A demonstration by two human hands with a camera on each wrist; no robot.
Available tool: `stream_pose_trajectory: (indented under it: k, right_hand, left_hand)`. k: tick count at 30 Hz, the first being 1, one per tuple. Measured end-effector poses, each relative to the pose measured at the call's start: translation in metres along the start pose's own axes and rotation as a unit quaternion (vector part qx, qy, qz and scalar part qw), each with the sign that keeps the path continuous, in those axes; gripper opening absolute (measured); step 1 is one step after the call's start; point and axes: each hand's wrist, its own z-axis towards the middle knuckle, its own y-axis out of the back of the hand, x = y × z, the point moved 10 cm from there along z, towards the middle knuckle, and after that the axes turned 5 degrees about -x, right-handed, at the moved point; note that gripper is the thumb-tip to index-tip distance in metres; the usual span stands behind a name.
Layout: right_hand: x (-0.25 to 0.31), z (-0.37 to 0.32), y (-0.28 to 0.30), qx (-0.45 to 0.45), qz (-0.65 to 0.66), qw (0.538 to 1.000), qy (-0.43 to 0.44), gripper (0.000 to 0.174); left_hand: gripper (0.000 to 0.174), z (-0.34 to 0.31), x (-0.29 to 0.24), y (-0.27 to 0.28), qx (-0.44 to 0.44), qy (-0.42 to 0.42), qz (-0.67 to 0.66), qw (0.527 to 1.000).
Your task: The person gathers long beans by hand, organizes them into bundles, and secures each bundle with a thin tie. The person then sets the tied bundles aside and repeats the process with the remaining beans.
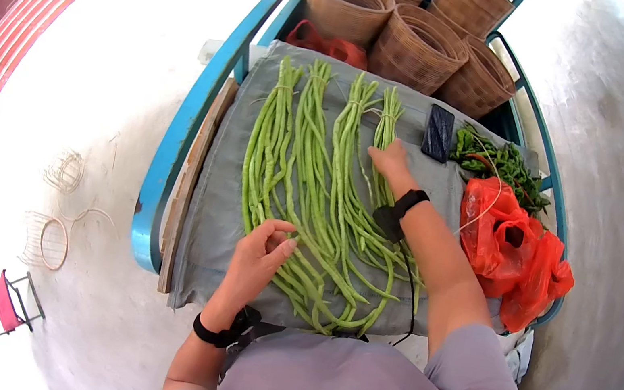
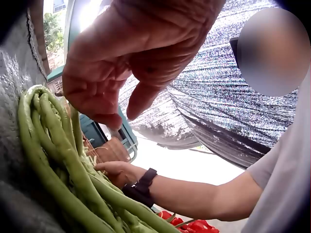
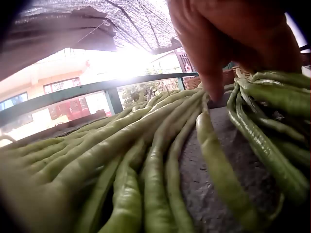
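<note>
Four bundles of long beans (image 1: 313,187) are laid side by side on a grey cloth (image 1: 214,220) spread over the bed of a blue cart (image 1: 172,148). Their tied tops are turned away from the person and their loose tails trail toward the near edge; so arranged, it may be judged, each bundle can be reached and told apart at a glance. The left hand (image 1: 260,256) is set over the tails of the left-hand bundles, its fingers curled toward the thumb with the tips at the pods. Whether a pod is actually pinched in that grip cannot be told, since only bent fingertips (image 2: 108,119) just above the beans are shown in the wrist view. The right hand (image 1: 389,160) is laid on the rightmost bundle near its tie, the grip apart and the fingers extended onto the pods, apparently so that the bundle is steadied. A dark phone-like object (image 1: 439,132) is placed just beyond that hand. Leafy greens (image 1: 504,164) and red plastic bags (image 1: 515,252) are set at the right edge, and woven baskets (image 1: 417,44) are stacked at the far end.
</note>
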Motion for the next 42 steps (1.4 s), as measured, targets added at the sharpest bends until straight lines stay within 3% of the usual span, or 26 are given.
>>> stream_pose_trajectory:
  k: [2,5,6,9,10,12,14,17,20,23,27,30,35,42]
  right_hand:
    - [0.014,-0.007,-0.006,0.081,-0.118,0.989,0.027,0.066]
    - [0.018,-0.003,0.004,0.057,-0.163,0.978,0.116,0.069]
    - [0.006,0.014,-0.006,0.019,-0.084,0.984,0.155,0.065]
    - [0.03,-0.046,0.033,-0.093,-0.157,0.95,0.251,0.06]
    - [0.04,-0.069,0.044,-0.126,-0.125,0.933,0.314,0.053]
    - [0.074,-0.131,0.061,0.012,-0.042,0.934,0.356,0.044]
    - [0.099,-0.199,0.079,0.024,0.011,0.905,0.424,0.037]
    - [0.103,-0.26,0.081,0.153,0.141,0.922,0.326,0.034]
    - [0.092,-0.29,0.065,0.26,0.213,0.908,0.251,0.031]
    - [0.082,-0.314,0.054,0.298,0.219,0.897,0.244,0.029]
    - [0.072,-0.326,0.067,0.256,0.265,0.888,0.274,0.029]
    - [0.056,-0.334,0.076,0.292,0.294,0.881,0.228,0.029]
    - [0.019,-0.35,0.062,0.384,0.374,0.831,0.146,0.032]
    - [0.016,-0.358,0.056,0.353,0.383,0.842,0.136,0.034]
  left_hand:
    - [0.021,-0.006,-0.002,0.002,0.001,-0.011,-0.006,1.0]
    - [0.021,-0.008,-0.002,-0.003,0.036,-0.005,-0.008,0.999]
    - [0.021,-0.009,-0.003,-0.003,0.043,-0.007,-0.014,0.999]
    - [0.021,-0.009,-0.013,-0.004,0.066,-0.019,-0.012,0.998]
    - [0.021,-0.01,-0.014,-0.003,0.076,-0.017,-0.018,0.997]
    - [0.021,-0.011,-0.015,-0.002,0.096,-0.015,-0.031,0.995]
    - [0.021,-0.015,-0.021,0.001,0.105,-0.014,-0.045,0.993]
    - [0.022,-0.023,-0.038,0.003,0.133,-0.013,-0.06,0.989]
    - [0.023,-0.031,-0.054,0.003,0.153,-0.031,-0.053,0.986]
    - [0.022,-0.039,-0.078,0.003,0.153,-0.056,-0.037,0.986]
    - [0.025,-0.048,-0.128,-0.006,0.155,-0.105,-0.024,0.982]
    - [0.026,-0.048,-0.17,-0.017,0.166,-0.132,-0.024,0.977]
    - [0.03,-0.027,-0.233,-0.03,0.17,-0.166,-0.004,0.971]
    - [0.025,0.048,-0.238,-0.037,0.2,-0.157,-0.078,0.964]
